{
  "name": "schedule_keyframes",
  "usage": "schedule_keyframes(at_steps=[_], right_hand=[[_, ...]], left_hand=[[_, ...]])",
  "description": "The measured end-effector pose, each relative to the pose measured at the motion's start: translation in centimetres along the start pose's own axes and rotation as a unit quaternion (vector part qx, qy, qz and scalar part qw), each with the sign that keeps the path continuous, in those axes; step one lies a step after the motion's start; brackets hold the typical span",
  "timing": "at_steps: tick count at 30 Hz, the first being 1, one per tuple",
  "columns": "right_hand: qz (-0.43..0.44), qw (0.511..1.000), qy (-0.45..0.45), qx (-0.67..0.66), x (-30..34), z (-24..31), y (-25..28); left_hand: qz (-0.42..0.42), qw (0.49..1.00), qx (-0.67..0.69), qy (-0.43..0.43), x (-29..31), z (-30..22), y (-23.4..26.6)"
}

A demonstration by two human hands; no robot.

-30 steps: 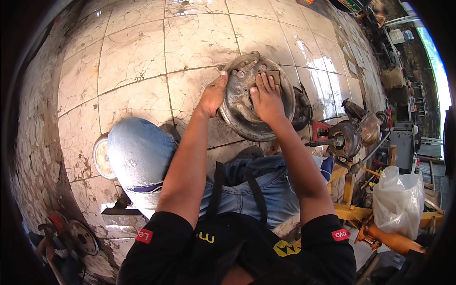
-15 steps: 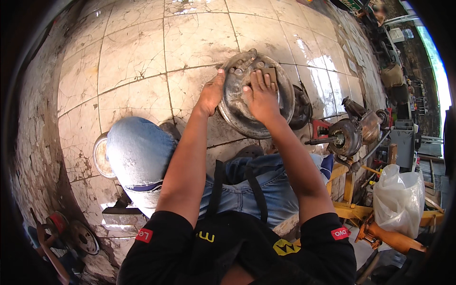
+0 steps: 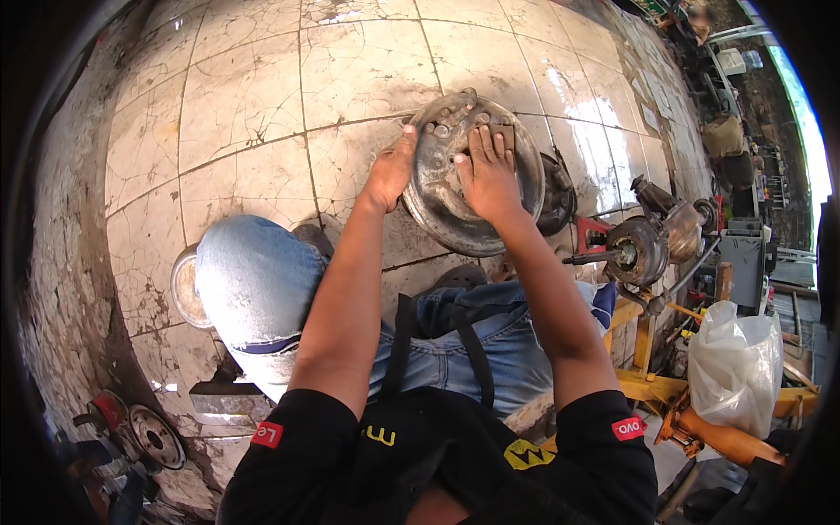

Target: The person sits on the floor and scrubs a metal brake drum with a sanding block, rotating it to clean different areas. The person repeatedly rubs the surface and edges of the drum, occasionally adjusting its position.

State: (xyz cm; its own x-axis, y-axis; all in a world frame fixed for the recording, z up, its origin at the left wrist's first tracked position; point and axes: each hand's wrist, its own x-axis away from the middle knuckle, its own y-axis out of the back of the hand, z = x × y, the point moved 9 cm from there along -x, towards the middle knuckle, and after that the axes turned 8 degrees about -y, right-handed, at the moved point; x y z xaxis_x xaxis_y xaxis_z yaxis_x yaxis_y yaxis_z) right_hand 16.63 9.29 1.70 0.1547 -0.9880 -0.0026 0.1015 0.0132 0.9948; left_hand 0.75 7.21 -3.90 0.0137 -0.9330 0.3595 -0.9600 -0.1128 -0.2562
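On metal disc (image 3: 437,188), right hand (image 3: 492,185) lies over brown pad (image 3: 509,133)

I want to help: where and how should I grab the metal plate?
Probably the rim, thumb on top, from the left, near the left hand: the plate is broad and round, its edge bare there, while a dark part crowds its right.

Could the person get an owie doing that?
Maybe. The bare right hand lies on a brown pad close to hard knobs, so fingers might get scraped. The left hand holds the rim of the metal disc, which could slip and pinch it.
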Motion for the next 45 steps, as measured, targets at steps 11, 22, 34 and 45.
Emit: schedule_keyframes(at_steps=[11, 22, 34, 45], right_hand=[[-0.011, 1.0, 0.001, -0.023, 0.3, -0.3, -0.2], [-0.002, 0.997, 0.078, -0.019, 2.1, 2.1, 0.4], [-0.002, 0.997, 0.071, 0.004, 0.9, 1.9, 1.0], [-0.026, 0.998, 0.04, 0.042, 0.7, 0.3, -0.1]], left_hand=[[0.01, 0.999, 0.007, 0.035, 0.5, 0.0, -0.2], [0.017, 1.0, -0.003, 0.019, -0.6, 1.2, 0.1], [0.013, 0.999, 0.0, 0.031, -0.4, 1.2, 0.4], [0.017, 1.0, -0.012, -0.008, -1.0, 1.1, -0.2]])
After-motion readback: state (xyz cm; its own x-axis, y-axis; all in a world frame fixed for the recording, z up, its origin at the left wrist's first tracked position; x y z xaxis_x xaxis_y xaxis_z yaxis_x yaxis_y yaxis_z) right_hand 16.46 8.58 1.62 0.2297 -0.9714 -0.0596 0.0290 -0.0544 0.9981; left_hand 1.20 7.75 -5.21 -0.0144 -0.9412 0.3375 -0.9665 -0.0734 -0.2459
